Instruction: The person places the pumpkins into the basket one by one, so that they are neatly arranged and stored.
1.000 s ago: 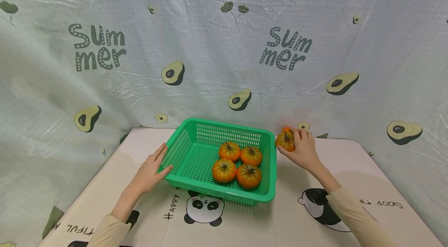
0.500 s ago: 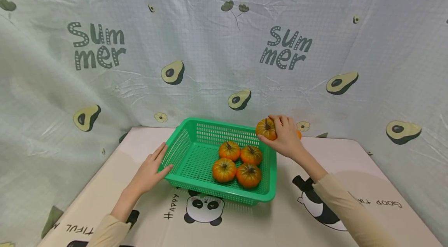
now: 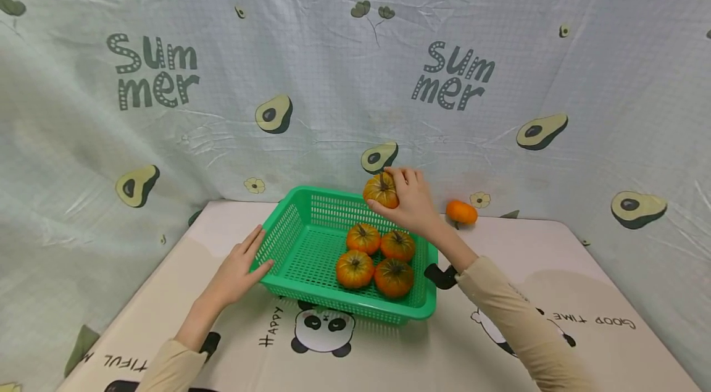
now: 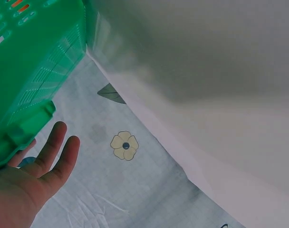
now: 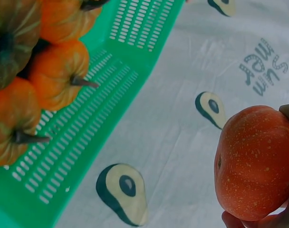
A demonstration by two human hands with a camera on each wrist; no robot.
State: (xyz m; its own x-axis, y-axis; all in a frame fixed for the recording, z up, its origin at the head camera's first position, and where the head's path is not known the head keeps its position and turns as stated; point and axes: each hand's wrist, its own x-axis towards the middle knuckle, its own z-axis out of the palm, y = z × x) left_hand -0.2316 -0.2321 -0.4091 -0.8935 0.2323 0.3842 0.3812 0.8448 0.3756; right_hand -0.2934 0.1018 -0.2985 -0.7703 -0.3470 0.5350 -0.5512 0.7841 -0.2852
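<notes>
A green plastic basket [image 3: 344,307] stands on the table with several small orange pumpkins [image 3: 355,269] grouped in its right half. Above the basket's back rim, my right hand [image 3: 411,204] grips another small pumpkin [image 3: 380,190] by its side, stem up. The right wrist view shows the underside of this held pumpkin [image 5: 256,164] between thumb and fingers. My left hand [image 3: 237,270] rests against the basket's left rim with its fingers straight. From the left wrist, that hand [image 4: 37,183] appears beside the green rim [image 4: 28,133], fingers extended.
One more orange pumpkin [image 3: 461,212] lies on its side at the back of the table, right of the basket. A pale printed cloth covers the table [image 3: 233,349]. Behind it hangs a curtain [image 3: 328,71] with avocado prints.
My right hand has lifted a pumpkin from the table right of the basket and carried it left over the back rim. The pumpkin behind it is uncovered. My left hand stays put.
</notes>
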